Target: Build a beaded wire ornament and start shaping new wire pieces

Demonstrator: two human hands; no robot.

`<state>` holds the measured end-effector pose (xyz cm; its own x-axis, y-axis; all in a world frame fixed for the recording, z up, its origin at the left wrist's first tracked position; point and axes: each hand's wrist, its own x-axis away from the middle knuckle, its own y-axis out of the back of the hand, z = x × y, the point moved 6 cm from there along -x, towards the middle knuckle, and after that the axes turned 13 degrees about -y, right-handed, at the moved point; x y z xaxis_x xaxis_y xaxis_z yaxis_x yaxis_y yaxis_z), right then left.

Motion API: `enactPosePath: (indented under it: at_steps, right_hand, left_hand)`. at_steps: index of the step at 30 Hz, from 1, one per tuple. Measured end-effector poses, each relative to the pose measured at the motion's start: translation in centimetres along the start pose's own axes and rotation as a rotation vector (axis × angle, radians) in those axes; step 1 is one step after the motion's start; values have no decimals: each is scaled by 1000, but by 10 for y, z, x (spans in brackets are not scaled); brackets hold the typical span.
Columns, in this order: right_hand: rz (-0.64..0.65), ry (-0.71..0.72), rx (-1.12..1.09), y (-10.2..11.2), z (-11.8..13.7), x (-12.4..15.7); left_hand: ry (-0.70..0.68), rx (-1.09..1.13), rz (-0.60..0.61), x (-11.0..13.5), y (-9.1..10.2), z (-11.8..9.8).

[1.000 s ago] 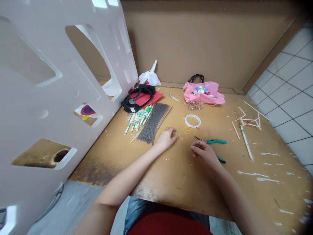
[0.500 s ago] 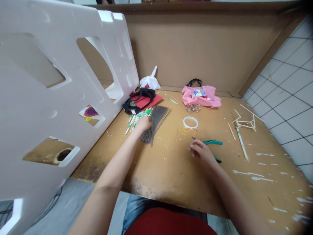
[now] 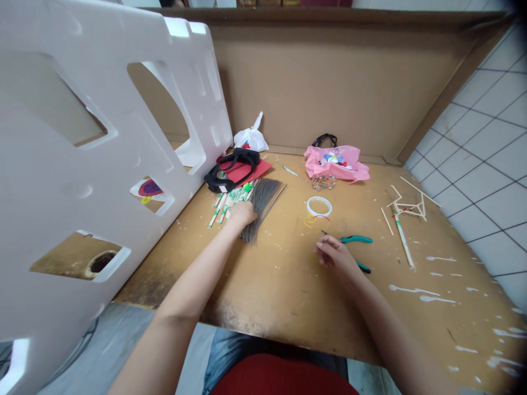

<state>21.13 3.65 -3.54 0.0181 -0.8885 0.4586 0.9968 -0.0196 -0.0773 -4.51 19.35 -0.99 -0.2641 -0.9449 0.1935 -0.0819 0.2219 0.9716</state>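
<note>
My left hand point(image 3: 244, 213) is closed at the left edge of a fanned pile of thin grey wires point(image 3: 267, 196). Its fingertips are hidden, so what they grip does not show. Beyond it lie several flat sticks in green-printed paper wrappers point(image 3: 222, 208). My right hand point(image 3: 332, 252) hovers over or rests on the table with its fingers curled together; anything in them is too small to make out. Pliers with teal handles point(image 3: 357, 239) lie spread partly beneath it, their dark tip poking out past the fingers. A white ring-shaped roll point(image 3: 319, 206) lies just beyond, beside yellow and red wire loops point(image 3: 309, 220).
A white moulded plastic panel point(image 3: 160, 164) stands along the left. At the back are black headgear point(image 3: 234, 169) on red paper point(image 3: 263, 165), a white bag point(image 3: 251, 139) and a pink bag point(image 3: 354, 164). A stick frame point(image 3: 407, 211) and white glue streaks point(image 3: 420, 292) lie right.
My left hand has drawn slightly toward me along the wire pile. My right hand stays curled by the pliers. The whole view has shifted a little.
</note>
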Motion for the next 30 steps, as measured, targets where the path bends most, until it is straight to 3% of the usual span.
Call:
enactPosePath:
  at_steps: [11, 16, 22, 30]
  right_hand:
    - [-14, 16, 4, 0, 2, 1]
    - [1, 24, 19, 0, 0, -1]
    - [0, 29, 47, 1, -2, -3]
    - [-11, 22, 34, 0, 0, -1]
  left_hand:
    - [-8, 203, 162, -7, -7, 14]
    - [3, 257, 142, -6, -9, 20]
    - [49, 177, 42, -12, -4, 10]
    - [31, 369, 115, -12, -13, 20]
